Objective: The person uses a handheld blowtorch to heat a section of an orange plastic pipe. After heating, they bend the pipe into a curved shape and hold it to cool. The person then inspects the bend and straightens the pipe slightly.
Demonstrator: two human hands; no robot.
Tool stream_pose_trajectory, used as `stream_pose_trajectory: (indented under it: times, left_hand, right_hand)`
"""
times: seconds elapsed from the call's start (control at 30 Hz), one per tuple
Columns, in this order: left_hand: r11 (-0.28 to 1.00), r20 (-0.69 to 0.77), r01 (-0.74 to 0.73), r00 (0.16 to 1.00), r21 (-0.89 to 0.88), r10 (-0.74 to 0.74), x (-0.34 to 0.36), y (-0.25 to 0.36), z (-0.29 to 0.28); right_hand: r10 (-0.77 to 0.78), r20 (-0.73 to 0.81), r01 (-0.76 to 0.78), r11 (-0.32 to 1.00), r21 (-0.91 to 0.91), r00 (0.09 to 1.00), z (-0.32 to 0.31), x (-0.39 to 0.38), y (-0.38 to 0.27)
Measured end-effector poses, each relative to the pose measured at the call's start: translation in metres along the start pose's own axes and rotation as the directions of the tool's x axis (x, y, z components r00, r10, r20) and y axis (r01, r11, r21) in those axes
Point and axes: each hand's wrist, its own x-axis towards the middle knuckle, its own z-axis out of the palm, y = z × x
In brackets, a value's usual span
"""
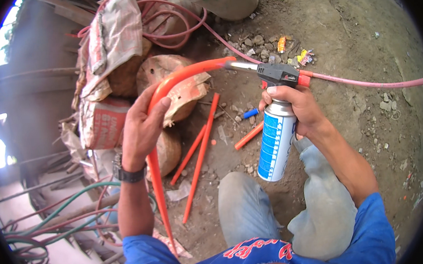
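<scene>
An orange pipe (183,75) is grasped in the left hand (147,119), with the fingers and thumb closed around it partway along its length. From that hand, its long axis is split by a bend: one stretch is run back toward the person, beside the left forearm, while the other is arched forward and over to the right, so that the free end is presented toward the right hand (295,109).

By the right hand, a gas canister (271,147) is gripped about its neck, with its base pointed back toward the knees. Just ahead of the grip, a black torch head (278,73) is carried on the canister, its red trigger reached by the fingers. The metal nozzle (242,66) is aimed leftward from the right hand, and its tip is brought just beside the pipe's free end, roughly in line with it; whether the two are touching cannot be told, and no flame can be made out. That end is clearly nearer to the right hand than to the left.

Beyond, on the ground between the hands, two orange pipe lengths (199,157) are laid slantwise, with a shorter orange piece (249,135) and a small blue piece (250,113) nearer the canister. Ahead of the left hand, worn sacks (105,122) are piled; farther ahead, between the hands, a bucket (232,0) is seen.
</scene>
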Motion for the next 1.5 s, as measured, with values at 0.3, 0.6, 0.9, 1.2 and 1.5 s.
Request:
stream_pose_trajectory:
  times: [0.3, 0.6, 0.9, 1.2, 1.5]
  left_hand:
    - [1.000, 0.028, 0.013, 1.000, -0.010, -0.012, -0.004, 0.007, 0.000]
    - [0.999, 0.025, -0.038, 0.999, -0.013, 0.039, -0.001, 0.000, 0.011]
    - [0.991, 0.043, -0.110, 0.993, 0.072, 0.107, 0.002, -0.013, 0.014]
    - [0.996, 0.054, -0.081, 0.995, 0.040, 0.079, 0.000, -0.009, 0.018]
    - [0.994, 0.051, -0.087, 0.995, 0.066, 0.084, 0.000, -0.012, 0.017]
  right_hand:
    - [-0.017, -0.005, 0.017, 0.999, 0.033, 1.000, -0.005, 0.002, 0.006]
    - [0.025, -0.067, -0.012, 0.982, 0.186, 0.997, 0.008, -0.003, 0.013]
    - [-0.023, 0.016, 0.021, 0.993, 0.116, 1.000, 0.012, -0.003, 0.026]
    - [-0.002, -0.056, 0.002, 1.000, -0.008, 0.998, 0.012, -0.004, 0.024]
    - [-0.021, -0.094, 0.024, 0.999, 0.031, 0.995, 0.012, -0.005, 0.017]
